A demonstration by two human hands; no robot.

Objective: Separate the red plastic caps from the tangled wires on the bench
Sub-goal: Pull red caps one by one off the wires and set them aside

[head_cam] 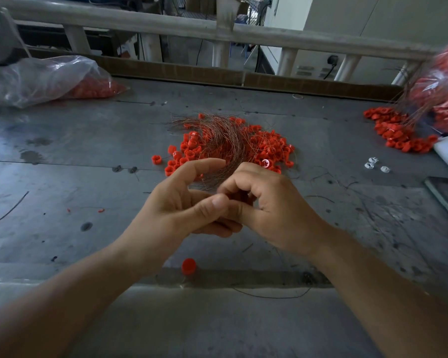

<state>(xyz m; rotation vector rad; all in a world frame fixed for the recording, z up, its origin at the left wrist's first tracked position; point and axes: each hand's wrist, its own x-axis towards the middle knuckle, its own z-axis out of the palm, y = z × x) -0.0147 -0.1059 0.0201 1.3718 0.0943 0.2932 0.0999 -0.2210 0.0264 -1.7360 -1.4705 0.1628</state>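
On the bench (62, 156), the wires (217, 140) fan over a pile of red caps (267, 148). The left hand (176, 205) pinches the wire ends; the right hand (274, 202) curls around them beside it. Holding the wires firm and sliding each cap straight off should work best. The left bag (49, 76) and the right bag (445, 81) both hold red caps.
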